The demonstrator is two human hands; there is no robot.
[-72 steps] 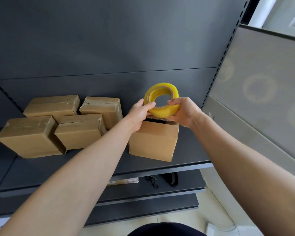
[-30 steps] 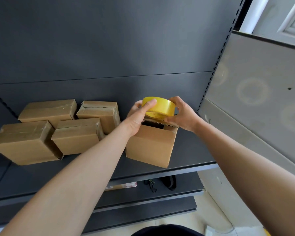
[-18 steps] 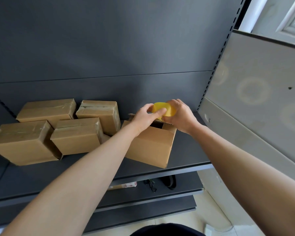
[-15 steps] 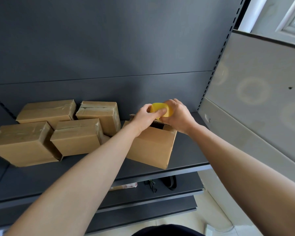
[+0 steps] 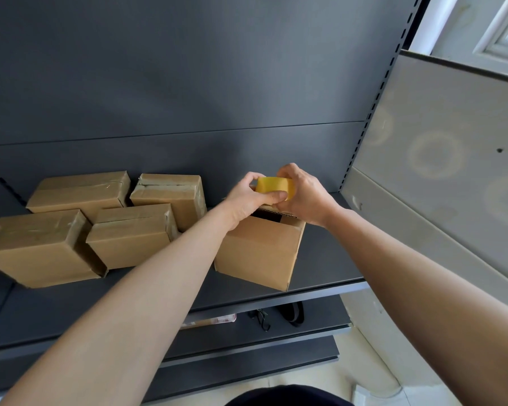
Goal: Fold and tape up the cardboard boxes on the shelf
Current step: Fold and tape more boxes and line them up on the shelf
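Above the open box, left hand and right hand both grip the tape roll, seemingly hunting its free end, which wants peeling next

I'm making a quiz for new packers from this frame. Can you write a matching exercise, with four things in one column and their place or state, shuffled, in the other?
Things
1. tape roll
2. open box
3. leftmost taped box
4. black strap

Place or state
A. lies on the lower shelf
B. gripped by the left hand and the right hand
C. sealed, at the front left
D. below the hands, top not closed

Pairs: 1-B, 2-D, 3-C, 4-A
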